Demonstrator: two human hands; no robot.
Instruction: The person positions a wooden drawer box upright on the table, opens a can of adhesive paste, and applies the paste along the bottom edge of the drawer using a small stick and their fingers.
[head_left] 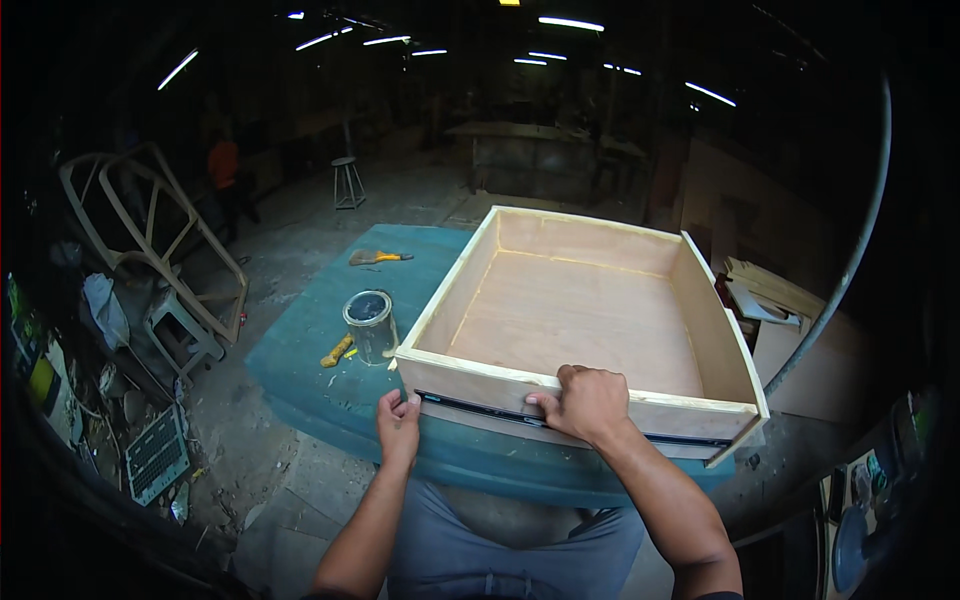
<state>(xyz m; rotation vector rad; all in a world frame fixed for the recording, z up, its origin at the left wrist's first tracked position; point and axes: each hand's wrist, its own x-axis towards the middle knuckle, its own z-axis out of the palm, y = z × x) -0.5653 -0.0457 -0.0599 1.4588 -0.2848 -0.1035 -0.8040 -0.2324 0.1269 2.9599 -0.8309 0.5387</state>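
Observation:
A wooden drawer box [590, 315] lies open side up on a teal-covered table [310, 300]. Along its near outer side runs a black drawer slide [485, 408]. My right hand [590, 402] grips that near side: its fingers hook over the top edge and the thumb presses by the slide. At the slide's left end, close to the drawer's corner, is my left hand [398, 428] with its fingers curled and pinched together. Whatever lies between those fingertips is too small to make out.
Left of the drawer stand an open can [372, 328], a yellow-handled tool [337, 351] and a paintbrush [380, 257]. A wooden frame [165, 235] and a plastic stool [182, 325] are on the left floor. Boards [765, 285] and a curved pipe [850, 260] stand at right. A person [225, 170] is far left.

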